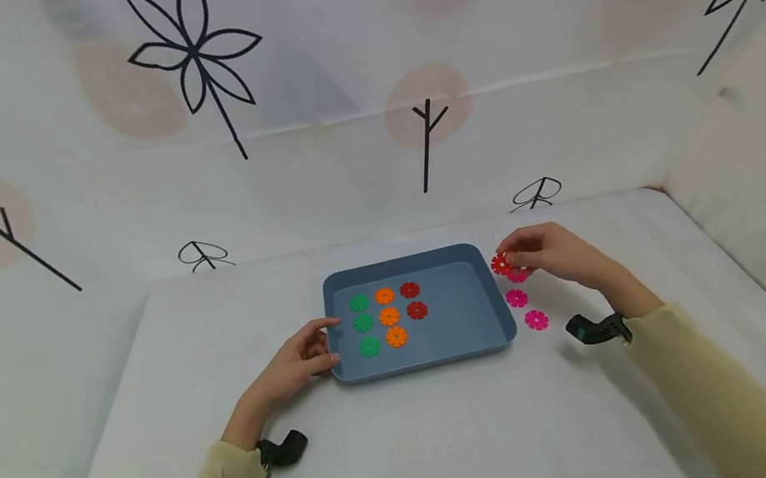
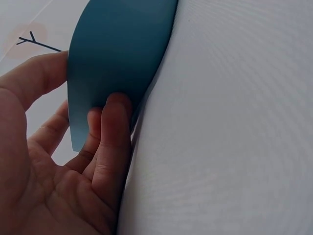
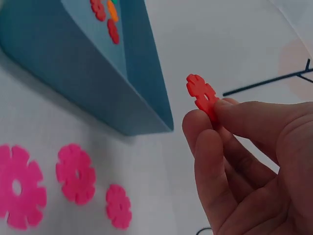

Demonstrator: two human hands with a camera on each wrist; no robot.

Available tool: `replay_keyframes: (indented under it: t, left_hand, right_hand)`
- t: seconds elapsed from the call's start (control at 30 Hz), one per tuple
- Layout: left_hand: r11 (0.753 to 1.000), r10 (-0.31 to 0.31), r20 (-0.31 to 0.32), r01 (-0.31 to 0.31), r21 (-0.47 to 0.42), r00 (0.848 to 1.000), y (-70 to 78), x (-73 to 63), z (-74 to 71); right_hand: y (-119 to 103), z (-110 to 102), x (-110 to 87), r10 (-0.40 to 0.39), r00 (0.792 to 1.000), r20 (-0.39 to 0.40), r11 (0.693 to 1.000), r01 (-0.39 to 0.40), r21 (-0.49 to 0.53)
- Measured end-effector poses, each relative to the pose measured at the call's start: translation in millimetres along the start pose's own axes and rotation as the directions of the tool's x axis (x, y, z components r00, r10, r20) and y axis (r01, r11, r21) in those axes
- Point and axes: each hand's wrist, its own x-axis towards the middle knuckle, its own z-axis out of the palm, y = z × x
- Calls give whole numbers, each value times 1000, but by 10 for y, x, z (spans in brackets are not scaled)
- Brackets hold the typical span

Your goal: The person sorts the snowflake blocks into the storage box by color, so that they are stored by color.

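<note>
A shallow blue-grey tray (image 1: 461, 321) lies on the white table. My left hand (image 1: 296, 357) holds its left side, with one finger reaching over the rim and others against the outer wall (image 2: 112, 54). Beyond the tray's right edge, my right hand (image 1: 554, 251) pinches a red notched plastic disc (image 3: 198, 89) between thumb and fingertips, raised above the table. Inside the tray are columns of similar discs: green discs (image 1: 363, 323), orange discs (image 1: 389, 316), and two red discs (image 1: 417, 310). Pink discs (image 1: 537, 320) lie on the table below my right hand, one partly hidden by it.
White patterned cloth (image 1: 328, 180) rises behind the table and at both sides. The white tabletop (image 1: 404, 455) extends in front of the tray. Dark wrist cameras (image 1: 285, 449) sit on both wrists.
</note>
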Motion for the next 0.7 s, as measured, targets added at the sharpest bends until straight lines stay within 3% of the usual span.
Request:
replay_keyframes:
  t: [0.4,0.7]
  left_hand:
    - [999,48,19,-48,-1,999,-31,4,-11]
    - [1000,25,19,-25,-5,1000,-24,17,-2]
  right_hand:
    - [-212,216,249,-65,995,79,998,63,24]
    - [-416,372,377,-84,981,173,996,79,36]
